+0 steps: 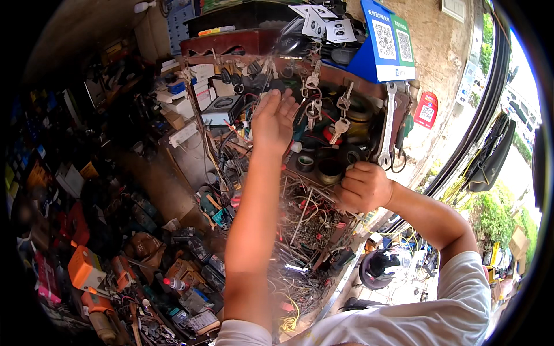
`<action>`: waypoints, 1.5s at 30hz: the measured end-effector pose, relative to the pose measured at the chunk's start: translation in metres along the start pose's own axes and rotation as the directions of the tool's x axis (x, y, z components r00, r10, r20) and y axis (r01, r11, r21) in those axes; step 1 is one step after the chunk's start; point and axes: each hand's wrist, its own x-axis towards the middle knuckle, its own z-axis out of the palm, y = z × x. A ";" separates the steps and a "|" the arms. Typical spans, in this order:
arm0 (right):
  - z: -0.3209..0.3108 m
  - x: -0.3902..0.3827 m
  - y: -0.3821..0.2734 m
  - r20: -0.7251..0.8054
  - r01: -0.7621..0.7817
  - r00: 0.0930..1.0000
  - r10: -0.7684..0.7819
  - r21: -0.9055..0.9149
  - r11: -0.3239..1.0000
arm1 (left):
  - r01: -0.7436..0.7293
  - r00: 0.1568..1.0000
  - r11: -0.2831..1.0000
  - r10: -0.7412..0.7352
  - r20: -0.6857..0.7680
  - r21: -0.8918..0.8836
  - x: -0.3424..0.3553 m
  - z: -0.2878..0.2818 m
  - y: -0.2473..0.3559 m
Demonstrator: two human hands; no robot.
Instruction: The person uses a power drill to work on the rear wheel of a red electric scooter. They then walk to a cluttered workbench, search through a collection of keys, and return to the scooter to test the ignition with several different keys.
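Note:
My left hand (273, 120) is raised in front of a wooden rack, fingers stretched up and slightly apart. Its fingertips reach a dark round piece (277, 85) among hanging keys; whether they touch it I cannot tell. To its right, several silver keys (312, 81) dangle in bunches, with another pair of keys (340, 126) further right. My right hand (365, 187) is closed in a fist, its contents hidden. Just above that fist hangs a long double-ended wrench (387, 124). Left of the fist sits a small round metal cup (329, 170).
Tangled wires and small metal parts (311, 222) fill the bench below. A blue stand with printed codes (375, 46) tops the rack. Tools and an orange machine (86, 268) crowd the lower left. A dark, shiny helmet (384, 267) lies at lower right, near the doorway.

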 end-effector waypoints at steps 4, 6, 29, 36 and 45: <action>0.000 0.000 -0.001 -0.012 0.002 1.000 -0.002 -0.010 1.000 | -0.100 0.994 0.993 0.097 0.053 0.059 -0.006 0.004 -0.002; 0.000 -0.002 -0.001 -0.013 -0.001 1.000 0.001 -0.005 1.000 | -0.117 0.993 0.993 0.116 0.030 0.033 -0.015 0.009 -0.002; 0.001 -0.004 0.001 -0.091 0.035 0.995 -0.030 0.052 0.998 | -0.375 0.914 0.881 0.404 -0.048 0.288 -0.010 0.020 -0.003; 0.000 -0.002 0.003 -0.114 0.055 0.992 -0.047 0.067 0.996 | -0.352 0.925 0.908 0.374 -0.064 0.226 -0.011 0.018 -0.002; -0.002 0.001 0.000 -0.040 0.017 0.999 -0.017 -0.004 1.000 | -0.045 0.994 0.996 0.053 -0.099 0.080 -0.010 0.009 0.003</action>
